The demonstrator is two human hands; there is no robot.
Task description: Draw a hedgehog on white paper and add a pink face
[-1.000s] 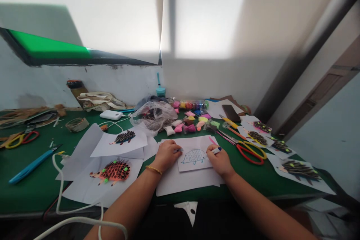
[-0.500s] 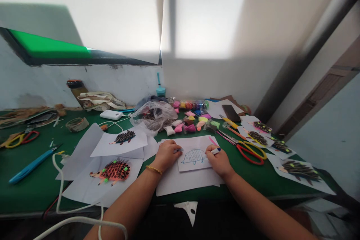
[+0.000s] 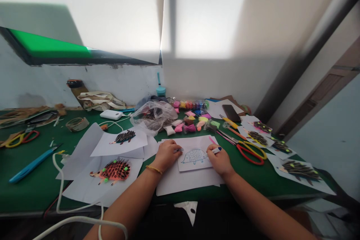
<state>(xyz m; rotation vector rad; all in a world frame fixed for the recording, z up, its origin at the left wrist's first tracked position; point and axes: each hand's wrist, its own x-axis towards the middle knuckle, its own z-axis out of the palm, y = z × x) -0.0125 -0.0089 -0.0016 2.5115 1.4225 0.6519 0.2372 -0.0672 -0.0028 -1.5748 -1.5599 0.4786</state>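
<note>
A small white sheet (image 3: 185,167) carries a blue outline drawing of a hedgehog (image 3: 194,156) with a dotted body, and lies on a stack of larger white paper (image 3: 174,183). My right hand (image 3: 218,159) is closed around a white marker (image 3: 216,150) with a dark blue end, at the right edge of the drawing; its tip is hidden by the fingers. At the left edge of the sheet rests my left hand (image 3: 168,153), fingers curled. Something small and pale shows at its fingertips, too small to name.
Scissors (image 3: 250,152) lie to the right, near finished hedgehog pictures (image 3: 302,170). Behind the paper are several colored clay packets (image 3: 189,128) and a plastic bag (image 3: 154,114). Leftward, another hedgehog picture (image 3: 115,170), a white cable (image 3: 60,191) and a blue craft knife (image 3: 32,165) lie on the green table.
My right hand and the marker have shifted very slightly, with the marker's end a little further right. My left hand and the sheet stay in place.
</note>
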